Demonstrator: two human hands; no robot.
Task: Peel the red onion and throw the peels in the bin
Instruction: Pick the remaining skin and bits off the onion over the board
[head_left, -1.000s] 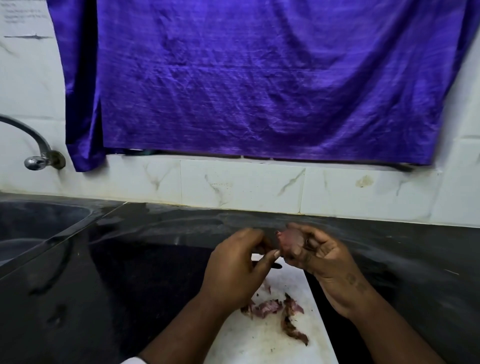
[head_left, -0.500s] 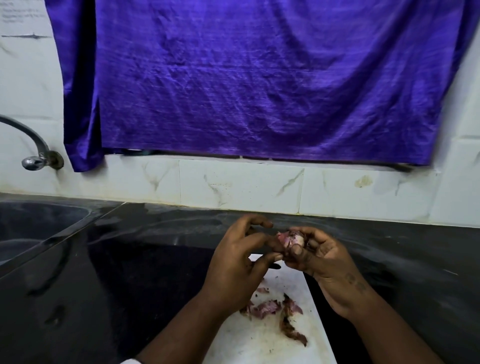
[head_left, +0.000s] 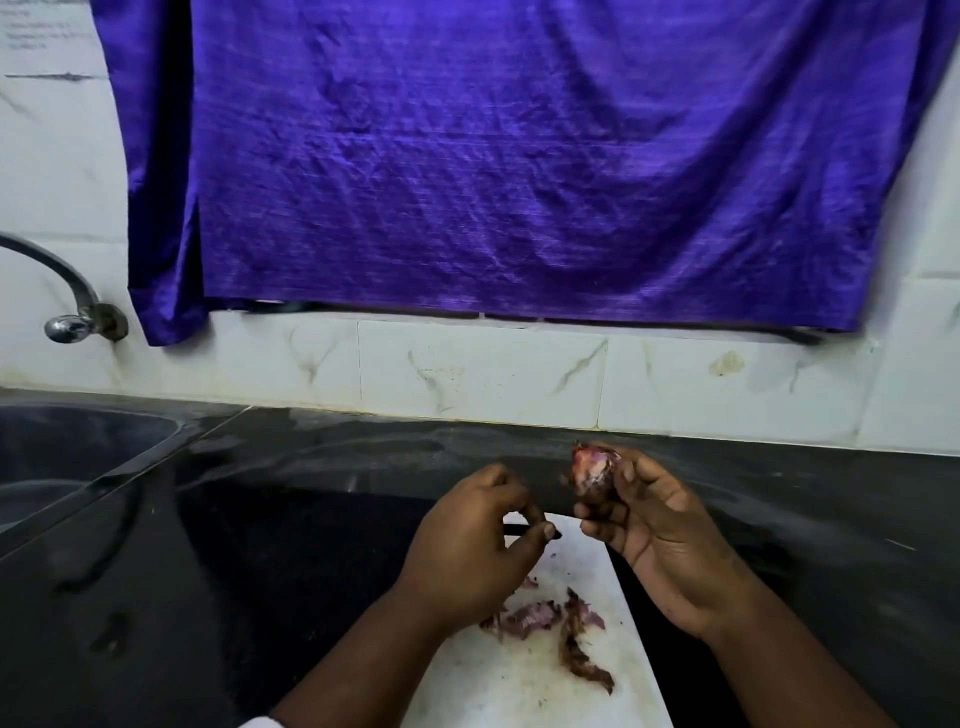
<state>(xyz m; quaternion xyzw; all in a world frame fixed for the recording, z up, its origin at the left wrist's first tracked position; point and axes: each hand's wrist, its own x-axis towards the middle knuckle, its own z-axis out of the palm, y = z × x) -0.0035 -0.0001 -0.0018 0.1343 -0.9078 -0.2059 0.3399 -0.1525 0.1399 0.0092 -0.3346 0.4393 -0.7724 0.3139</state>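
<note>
Two hands at work above the white cutting board (head_left: 524, 680). Right hand (head_left: 660, 540) cradles the red onion (head_left: 592, 475) in curled fingertips, held up off the board and just over the dark counter (head_left: 260, 519); skin partly stripped, pale flesh showing amid ragged purple flaps. Left hand (head_left: 467, 551) sits apart from the onion, thumb and fingers drawn together in a pinch; whether a scrap of skin is in it cannot be told. A thin dark object lies across the board's far edge behind that hand. Loose peels (head_left: 550, 621) lie on the board between the wrists, dry and curled. Judgement: onion is small, light, firm; bared flesh likely slick, so the cupped hold around its sides suits it. Skin is papery and tears easily; best taken at a lifted flap near the tip, pulled along the bulb. Peels weigh nothing and crumble, so gather them in a loose handful. No bin in view.
</note>
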